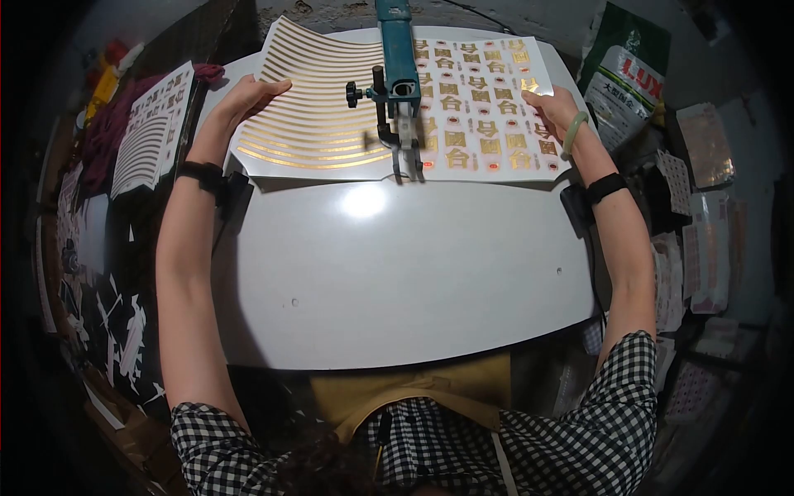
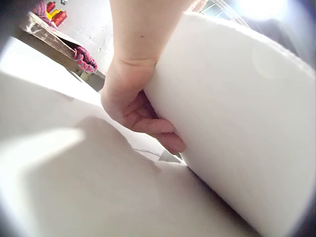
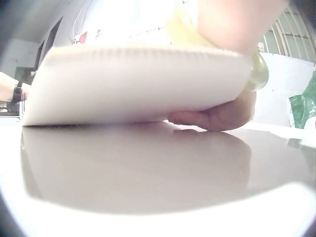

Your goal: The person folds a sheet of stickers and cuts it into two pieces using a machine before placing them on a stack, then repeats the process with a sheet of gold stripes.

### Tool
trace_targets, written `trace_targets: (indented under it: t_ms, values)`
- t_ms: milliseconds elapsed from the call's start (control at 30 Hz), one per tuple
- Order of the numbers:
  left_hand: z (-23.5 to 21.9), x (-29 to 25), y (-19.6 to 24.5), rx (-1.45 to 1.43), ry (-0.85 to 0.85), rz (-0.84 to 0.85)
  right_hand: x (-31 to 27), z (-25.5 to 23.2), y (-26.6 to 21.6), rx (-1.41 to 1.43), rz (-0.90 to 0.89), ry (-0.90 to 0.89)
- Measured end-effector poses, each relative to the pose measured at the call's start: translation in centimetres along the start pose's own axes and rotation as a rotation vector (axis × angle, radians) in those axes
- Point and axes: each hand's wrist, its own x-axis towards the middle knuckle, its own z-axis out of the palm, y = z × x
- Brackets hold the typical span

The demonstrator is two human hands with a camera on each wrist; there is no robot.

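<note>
A wide white printed sheet (image 1: pixel 488 107) lies under a teal machine arm (image 1: pixel 399 41), with curved gold stripes on its left part and gold characters on its right part. My left hand (image 1: pixel 248 97) grips the sheet's left edge, thumb on top. In the left wrist view, that hand's fingers (image 2: pixel 153 126) bend beneath the white underside. At the right edge my right hand (image 1: pixel 556 109) pinches the sheet, thumb above and fingers below. The right wrist view has the raised sheet (image 3: pixel 138 86) above the tabletop, fingers under it. The machine's metal foot (image 1: pixel 407 136) overlaps the sheet's middle.
The white tabletop (image 1: pixel 413 273) spreads between the forearms. Another printed sheet (image 1: pixel 153 132) lies at the left beside a dark red cloth (image 1: pixel 103 136). White paper scraps (image 1: pixel 132 339) litter the left side. A green-and-white bag (image 1: pixel 624 74) stands behind at the right, near stacked packets (image 1: pixel 711 248).
</note>
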Motion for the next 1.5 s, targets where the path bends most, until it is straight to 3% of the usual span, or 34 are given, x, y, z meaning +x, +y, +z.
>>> trace_targets:
  t_ms: [500, 567, 633, 700, 733, 767, 800, 833, 867, 900, 933, 967, 1000, 1033, 1067, 1100, 1133, 1167, 1233, 1267, 1300, 1333, 1367, 1400, 1433, 1467, 1500]
  values:
    - [-0.8, 2.8, -0.8, -0.07, 0.005, -0.015, 2.6, 0.0, -0.1, 0.049, -0.036, 0.033]
    - [-1.6, 3.9, -0.9, -0.241, -0.003, 0.088, 3.7, -0.4, 0.1, 0.058, -0.057, 0.037]
    - [-2.9, 4.3, -0.6, -0.299, 0.058, 0.119, 4.7, -1.0, 0.3, 0.068, -0.076, 0.042]
    - [-5.8, 3.8, 0.0, -0.147, 0.154, 0.078, 4.4, -1.2, 0.7, 0.123, -0.136, 0.059]
    - [-5.3, 0.3, 2.6, -0.115, 0.195, 0.109, 4.3, -2.2, 1.8, 0.045, -0.213, 0.134]
    - [-7.2, 0.2, 1.7, -0.289, 0.139, 0.193, 4.7, -3.7, 2.2, -0.03, -0.307, 0.195]
    - [-8.4, -1.9, 2.4, -0.179, 0.246, 0.271, 4.6, -5.8, 2.2, -0.057, -0.223, 0.229]
    - [-9.7, -5.3, 3.6, -0.063, 0.368, 0.328, 1.7, -5.5, 1.0, 0.117, -0.342, 0.266]
    - [-11.3, -9.6, 5.1, 0.024, 0.392, 0.32, -0.8, -6.3, -1.3, -0.189, -0.241, 0.49]
    - [-13.1, -13.7, 6.0, 0.112, 0.411, 0.312, -1.6, -8.5, -1.7, -0.081, -0.253, 0.505]
    - [-16.5, -14.9, 4.4, 0.019, 0.517, 0.504, -1.9, -11.3, -2.1, -0.066, -0.573, 0.349]
    - [-18.4, -20.2, 5.5, 0.073, 0.552, 0.327, -3.5, -12.4, -3.8, -0.136, -0.627, 0.425]
    - [-23.7, -24.3, 5.1, 0.03, 0.445, 0.222, -6.1, -11.6, -5.8, -0.013, -0.637, 0.338]
    - [-24.9, -19.3, -2.7, -0.004, 0.843, 0.35, -4.7, -11.3, -6.6, 0.028, -0.663, 0.285]
    - [-28.7, -23.8, -4.9, -0.201, 0.548, 0.707, -6.6, -7.4, -8.1, 0.04, -0.677, 0.259]
    - [-35.4, -29.2, -6.8, -0.404, 0.183, 0.583, -9.1, -2.7, -9.3, 0.114, -0.669, 0.16]
    - [-25.9, -31.4, -4.4, -0.561, 1.045, 0.688, -10.3, 1.3, -9.9, 0.161, -0.646, 0.055]
    - [-25.3, -34.2, -5.6, -0.661, 1.145, 0.635, -10.0, 5.7, -9.7, 0.15, -0.654, -0.034]
    - [-26.5, -38.8, -9.2, -0.563, 1.359, 0.668, -10.6, 16.8, -8.4, 0.131, -0.635, -0.267]
    - [-24.6, -38.4, -9.0, -0.637, 1.427, 0.61, -9.2, 22.3, -6.0, 0.224, -0.562, -0.329]
    - [-25.1, -40.5, -9.6, -0.622, 1.439, 0.626, -6.8, 28.2, -3.5, 0.121, -0.556, -0.288]
    - [-25.7, -42.0, -11.0, -0.633, 1.447, 0.639, -7.7, 35.9, -1.4, 0.099, -0.682, -0.388]
    - [-26.5, -43.6, -12.6, -0.641, 1.452, 0.652, -13.9, 42.1, -2.0, -0.155, -0.544, -0.371]
    - [-27.1, -44.9, -14.9, -0.617, 1.417, 0.62, -11.8, 50.0, 2.1, -0.131, -0.476, -0.326]
    - [-26.9, -45.9, -16.4, -0.61, 1.42, 0.633, -13.2, 56.4, 5.1, 0.036, -0.503, -0.368]
    - [-25.8, -46.4, -17.9, -0.668, 1.347, 0.584, -16.2, 60.7, 7.4, 0.289, -0.41, -0.45]
    - [-23.6, -44.1, -18.9, -0.732, 1.258, 0.524, -14.4, 63.4, 10.9, 0.532, -0.333, -0.506]
